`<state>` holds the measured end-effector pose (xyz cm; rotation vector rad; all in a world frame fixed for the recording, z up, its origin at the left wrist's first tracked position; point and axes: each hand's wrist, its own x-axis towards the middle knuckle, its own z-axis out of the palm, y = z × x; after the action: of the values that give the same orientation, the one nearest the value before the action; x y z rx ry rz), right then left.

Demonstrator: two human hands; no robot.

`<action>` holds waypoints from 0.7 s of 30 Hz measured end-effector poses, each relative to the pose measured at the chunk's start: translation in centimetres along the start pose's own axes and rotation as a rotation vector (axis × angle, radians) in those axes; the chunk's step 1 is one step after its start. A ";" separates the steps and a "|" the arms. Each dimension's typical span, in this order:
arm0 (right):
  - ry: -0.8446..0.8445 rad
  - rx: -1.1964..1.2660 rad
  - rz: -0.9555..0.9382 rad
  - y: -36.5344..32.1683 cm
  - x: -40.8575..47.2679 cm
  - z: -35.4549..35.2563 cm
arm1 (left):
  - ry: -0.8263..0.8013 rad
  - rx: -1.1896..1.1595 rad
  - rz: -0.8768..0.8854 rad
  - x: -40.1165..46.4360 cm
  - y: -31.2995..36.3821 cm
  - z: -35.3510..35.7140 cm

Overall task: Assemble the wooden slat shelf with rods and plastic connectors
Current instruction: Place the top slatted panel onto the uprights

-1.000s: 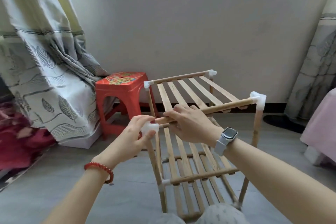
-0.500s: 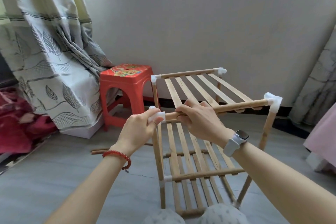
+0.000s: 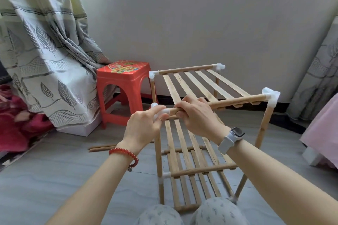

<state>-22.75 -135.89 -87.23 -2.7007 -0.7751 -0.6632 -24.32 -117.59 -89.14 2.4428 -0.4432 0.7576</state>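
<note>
The left hand [image 3: 144, 126] pinches the white corner connector [image 3: 165, 111] to steady it while the right hand [image 3: 199, 115] grips the front top rod [image 3: 237, 101], probably seating it; the shelf [image 3: 192, 153] stands on the floor.

Pale matt wooden shelf [image 3: 190, 86] with white plastic connectors [image 3: 270, 97]; glossy red plastic stool [image 3: 124, 82]; patterned cloth curtain [image 3: 45, 51].

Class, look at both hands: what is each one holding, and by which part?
The left hand pinches the white plastic connector at the shelf's near top corner. The right hand grips the near top rod at its left end, beside that connector.
</note>
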 end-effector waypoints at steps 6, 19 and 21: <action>-0.060 -0.082 -0.115 1.5 -0.9 -1.2 | -0.103 -0.380 -0.229 -0.2 0.8 0.2; 0.155 -0.268 -0.165 6.2 -1.7 -0.9 | 0.093 -0.912 -0.852 3.4 1.6 2.4; 0.203 -0.251 -0.128 5.0 -1.3 0.0 | 0.159 -0.918 -0.859 3.6 0.9 2.3</action>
<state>-20.96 -140.54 -88.39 -2.7579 -0.8677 -1.1146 -20.87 -120.15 -88.21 1.4523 0.2877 0.2528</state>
